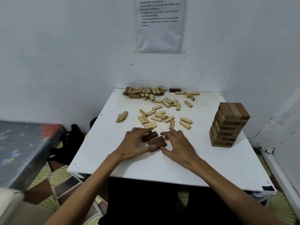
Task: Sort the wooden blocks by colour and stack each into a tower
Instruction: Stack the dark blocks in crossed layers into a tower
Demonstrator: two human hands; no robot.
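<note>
- sorting's about half done I'd say, and I'm on the dark ones right now: three dark blocks [156,141] sit bunched up near the front-middle of the table [162,168]
- my left hand [138,143] grips their left side, fingers over the far block and thumb tucked against the near end
- my right hand [178,143] pinches the other side, fingertips curled in against the blocks and thumb at the near corner
- the brown tower [230,125] stands by the right edge, already pretty tall and well apart from my hands
- the pale blocks [160,116] are all lying loose, scattered from the middle to the far edge, with no pale tower started yet
- some stray dark blocks [134,95] are mixed into the heap along the far edge by the wall
- next bit, I reckon: square these three into one neat row, lift them together and set them crosswise on top of the tower, gently, since a stack that tall looks easy to knock
</note>
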